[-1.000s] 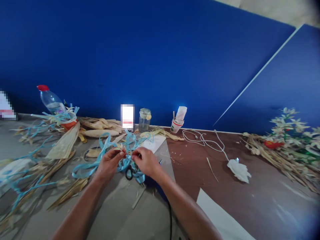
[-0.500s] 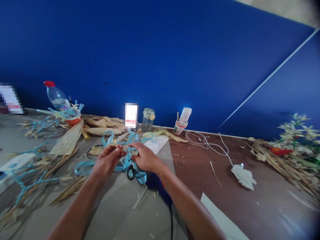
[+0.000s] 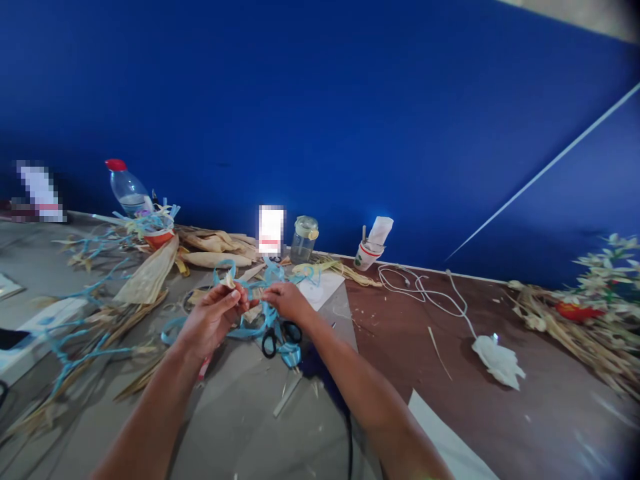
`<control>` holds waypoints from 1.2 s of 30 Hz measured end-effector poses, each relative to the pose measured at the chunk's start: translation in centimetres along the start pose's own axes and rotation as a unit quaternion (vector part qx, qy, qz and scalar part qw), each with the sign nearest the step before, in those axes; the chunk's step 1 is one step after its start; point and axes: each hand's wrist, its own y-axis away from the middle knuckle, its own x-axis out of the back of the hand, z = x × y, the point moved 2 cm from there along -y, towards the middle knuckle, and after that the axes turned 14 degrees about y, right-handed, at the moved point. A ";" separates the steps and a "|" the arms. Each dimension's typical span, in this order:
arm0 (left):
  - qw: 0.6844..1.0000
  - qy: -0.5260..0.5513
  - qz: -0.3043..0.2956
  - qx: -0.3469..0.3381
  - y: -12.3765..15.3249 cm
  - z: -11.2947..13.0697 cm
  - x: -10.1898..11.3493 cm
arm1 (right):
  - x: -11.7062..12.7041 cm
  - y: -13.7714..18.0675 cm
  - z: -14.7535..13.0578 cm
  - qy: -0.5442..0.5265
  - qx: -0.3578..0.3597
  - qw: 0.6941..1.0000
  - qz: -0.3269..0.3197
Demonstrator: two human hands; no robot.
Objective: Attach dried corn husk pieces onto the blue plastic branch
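My left hand (image 3: 213,317) is closed, its thumb and fingers pinching a small pale corn-husk flower (image 3: 229,281) whose tip sticks up above the fingers. Right beside it, my right hand (image 3: 287,300) has its fingertips pressed together close to the left fingertips; what lies between them is too small to make out. Loops of light blue ribbon (image 3: 173,329) lie behind and beneath both hands. Black-handled scissors (image 3: 269,344) rest on the ribbon just below my right hand. A dark blue tool with a black cord (image 3: 320,370) is partly hidden under my right forearm.
Dried husks (image 3: 220,259) lie along the blue wall, near a glass jar (image 3: 303,243) and a paper cup (image 3: 367,256). Blue-wrapped branches (image 3: 75,363) spread on the left, below a red-capped bottle (image 3: 127,190). A white cable (image 3: 425,293) and a flower bundle (image 3: 575,327) are on the right.
The view has shifted slightly, so things sit further right. My right hand's fingers have drawn together into a pinch, and more of the scissors shows. The left hand keeps its hold.
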 end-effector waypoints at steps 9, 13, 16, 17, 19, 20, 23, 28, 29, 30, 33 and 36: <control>0.851 -0.080 0.305 -0.420 -1.8 1.8 4.7 | 1.9 -0.1 0.8 0.018 -0.113 0.989 0.093; 0.826 -0.084 0.316 -0.459 -2.0 2.1 5.6 | 1.5 0.0 1.0 0.022 -0.119 0.988 0.096; 0.851 -0.067 0.291 -0.432 -1.9 1.6 4.7 | 2.2 1.0 -0.2 0.006 -0.064 0.997 0.037; 0.868 -0.052 0.276 -0.409 -1.8 1.3 4.2 | 2.7 1.5 -0.7 -0.009 -0.037 0.999 -0.008; 0.910 -0.033 0.232 -0.343 -1.7 0.6 3.0 | 3.9 2.5 -1.7 -0.027 0.015 0.996 -0.079; 0.922 -0.027 0.215 -0.321 -1.5 0.3 2.5 | 4.7 2.9 -1.9 -0.016 0.028 0.996 -0.082; 0.948 -0.015 0.159 -0.276 -1.0 -0.4 1.2 | 6.8 3.5 -1.6 0.047 0.031 0.998 -0.001; 0.975 -0.016 0.108 -0.195 -0.5 -1.0 0.5 | 7.2 4.0 -0.1 0.140 0.018 0.987 0.081; 0.976 -0.021 0.104 -0.191 -0.5 -1.1 0.5 | 7.0 4.1 -0.1 0.144 0.023 0.986 0.084; 0.976 -0.025 0.104 -0.191 -0.5 -1.1 0.5 | 6.7 4.1 -0.2 0.143 0.030 0.985 0.086; 0.970 -0.045 0.115 -0.211 -0.6 -1.1 0.7 | 5.9 3.6 -1.0 0.147 0.048 0.984 0.093; 0.958 -0.075 0.132 -0.244 -0.6 -1.0 0.8 | 4.7 2.1 -1.9 0.172 0.057 0.980 0.082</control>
